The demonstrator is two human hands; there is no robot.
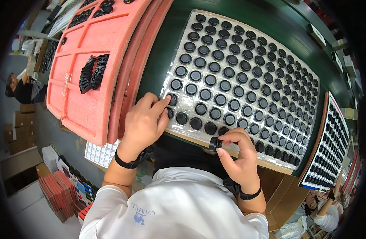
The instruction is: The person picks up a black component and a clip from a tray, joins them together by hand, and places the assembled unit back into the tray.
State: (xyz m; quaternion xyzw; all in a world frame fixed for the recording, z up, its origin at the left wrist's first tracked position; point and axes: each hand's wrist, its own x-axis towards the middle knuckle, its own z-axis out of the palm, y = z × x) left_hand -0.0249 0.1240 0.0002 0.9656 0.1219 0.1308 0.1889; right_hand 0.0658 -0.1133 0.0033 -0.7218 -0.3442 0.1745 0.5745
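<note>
A clear plastic tray [183,126] with many pockets lies on the dark green table; nearly every pocket holds a round black part [210,81]. My left hand [143,119] rests on the tray's near-left corner, fingertips on a black part [172,99] next to one unfilled pocket [187,103]. My right hand [238,153] is at the tray's near edge and pinches a small black round part [215,143] between thumb and fingers. Both wrists wear black bands.
A pink foam tray [91,51] with a stack of black rings [93,73] lies to the left. Another filled tray [330,147] sits at the right. Boxes and red packs are on the floor at lower left. Other people are at the far left and lower right.
</note>
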